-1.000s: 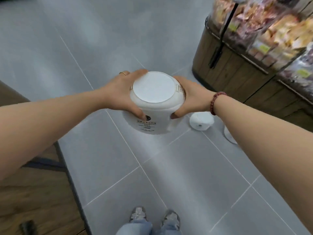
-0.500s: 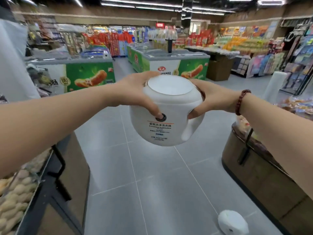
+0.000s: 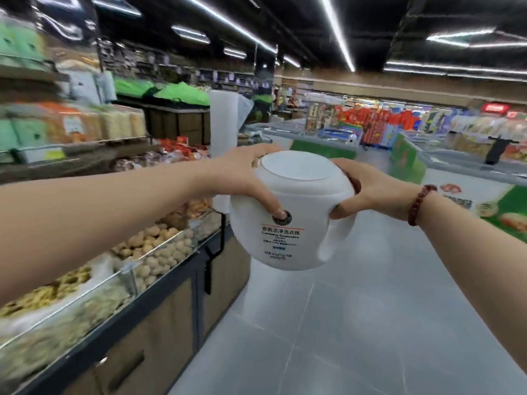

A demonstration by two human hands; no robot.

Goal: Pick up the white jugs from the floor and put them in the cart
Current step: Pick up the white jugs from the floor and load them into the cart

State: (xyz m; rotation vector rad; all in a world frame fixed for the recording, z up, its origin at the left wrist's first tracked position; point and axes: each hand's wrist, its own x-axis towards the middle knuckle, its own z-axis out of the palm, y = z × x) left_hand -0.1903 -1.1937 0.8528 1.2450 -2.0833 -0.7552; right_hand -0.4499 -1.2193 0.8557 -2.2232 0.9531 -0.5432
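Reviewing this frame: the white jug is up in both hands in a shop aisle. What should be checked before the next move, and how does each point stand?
1. Two-handed hold: the left hand and right hand grip the white jug from opposite sides. Ok.
2. Jug attitude: roughly upright, with the lid on top and seated. Ok.
3. Cart located: no cart shows in this view. Not ok.
4. Side clearance: the jug is apart from the display counter on the left. Ok.
5. Path: the visible floor ahead shows no obstacle. Ok.
6. Other jugs left to collect: none in view. Cannot tell.
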